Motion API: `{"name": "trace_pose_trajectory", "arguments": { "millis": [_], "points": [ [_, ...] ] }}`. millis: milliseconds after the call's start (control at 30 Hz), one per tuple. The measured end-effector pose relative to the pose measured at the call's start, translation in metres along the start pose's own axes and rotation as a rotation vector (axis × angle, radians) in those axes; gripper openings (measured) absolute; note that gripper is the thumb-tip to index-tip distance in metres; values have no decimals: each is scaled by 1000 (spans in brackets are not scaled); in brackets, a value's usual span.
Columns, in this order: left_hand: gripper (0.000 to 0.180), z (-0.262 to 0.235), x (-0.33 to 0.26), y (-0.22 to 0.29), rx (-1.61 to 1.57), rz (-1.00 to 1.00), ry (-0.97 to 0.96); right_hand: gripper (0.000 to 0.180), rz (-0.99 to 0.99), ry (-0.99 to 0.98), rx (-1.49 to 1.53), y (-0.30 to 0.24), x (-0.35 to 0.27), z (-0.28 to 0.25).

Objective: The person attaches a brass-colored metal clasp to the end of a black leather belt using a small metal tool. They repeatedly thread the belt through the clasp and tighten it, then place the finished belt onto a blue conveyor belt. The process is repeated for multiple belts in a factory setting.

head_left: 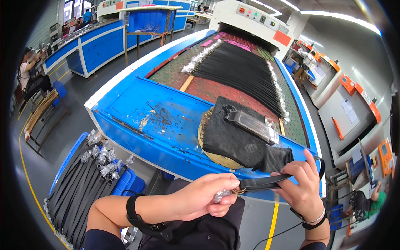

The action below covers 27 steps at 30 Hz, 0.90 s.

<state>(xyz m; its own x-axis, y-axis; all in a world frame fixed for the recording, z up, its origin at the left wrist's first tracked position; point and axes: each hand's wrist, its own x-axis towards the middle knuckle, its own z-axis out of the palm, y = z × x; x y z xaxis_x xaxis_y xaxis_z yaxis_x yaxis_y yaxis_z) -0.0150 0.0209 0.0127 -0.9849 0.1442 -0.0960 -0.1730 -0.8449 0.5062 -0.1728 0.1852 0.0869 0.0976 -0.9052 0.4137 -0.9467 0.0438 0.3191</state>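
Observation:
A black belt (262, 182) stretches between my two hands, just in front of the blue machine's near edge. My left hand (206, 193) is closed on its buckle end, where a brass-coloured piece and crumpled clear plastic show by the fingers. Farther along the strap, my right hand (301, 183) grips it with the thumb and some fingers, the index finger pointing up. Past my right hand the strap loops round. Right beyond the belt sits a round pad (207, 143) covered with black cloth (229, 143). On the cloth lies a long narrow block (252, 124), its material unclear.
Many black belts (237, 62) with plastic-wrapped ends lie side by side on the conveyor bed (196, 89), which leads into a white machine housing (250, 25). A blue crate (79, 143) of belts stands low at left. People work at the sides.

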Motion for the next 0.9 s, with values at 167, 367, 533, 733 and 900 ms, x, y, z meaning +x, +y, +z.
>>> {"name": "trace_pose_trajectory", "arguments": {
  "millis": [167, 367, 533, 733, 900],
  "points": [
    [33, -3, 0, -3, 541, 451, 195, 18, 67, -99, 174, 8, -5, -1],
    [38, -8, -16, 4, 1973, 1130, 268, 21, 114, -113, 224, 9, -9, 8],
    [27, -3, -4, 2, 2161, 954, 357, 20, 89, -127, 269, 4, -6, 14],
    [25, -20, -3, 3, 2088, 1000, 307, 23, 85, -209, 426, -6, -3, 28],
    [23, -32, -17, 15, 1926, 1038, 268, 32, 260, -22, 742, 9, 3, 32]
  ]
}}
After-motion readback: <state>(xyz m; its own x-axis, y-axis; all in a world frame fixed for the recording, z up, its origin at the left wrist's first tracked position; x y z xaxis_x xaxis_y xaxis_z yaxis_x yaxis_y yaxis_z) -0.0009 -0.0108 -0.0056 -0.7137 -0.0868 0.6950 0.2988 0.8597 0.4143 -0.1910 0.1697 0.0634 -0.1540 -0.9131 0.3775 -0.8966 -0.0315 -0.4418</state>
